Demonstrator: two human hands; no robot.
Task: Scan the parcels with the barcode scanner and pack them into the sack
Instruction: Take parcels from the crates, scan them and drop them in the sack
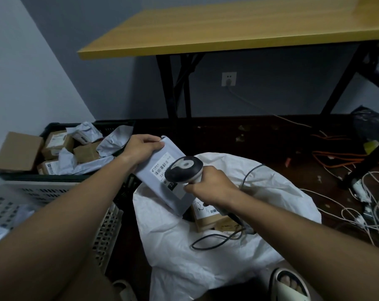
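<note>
Dark floor, white sack [216, 246] open: left hand [140, 148] grips grey parcel [162, 181] over it, right hand [208, 187] grips barcode scanner [184, 170] at label.

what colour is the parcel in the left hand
Pale grey-lilac, with a white barcode label; the parcel shows best in the head view, the only one.

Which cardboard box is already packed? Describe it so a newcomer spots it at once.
Find the white sack open on the floor. Inside its mouth, under the right hand gripping the scanner, lies a brown box. Unlike the boxes in the black crate, it bears handwriting.
</note>
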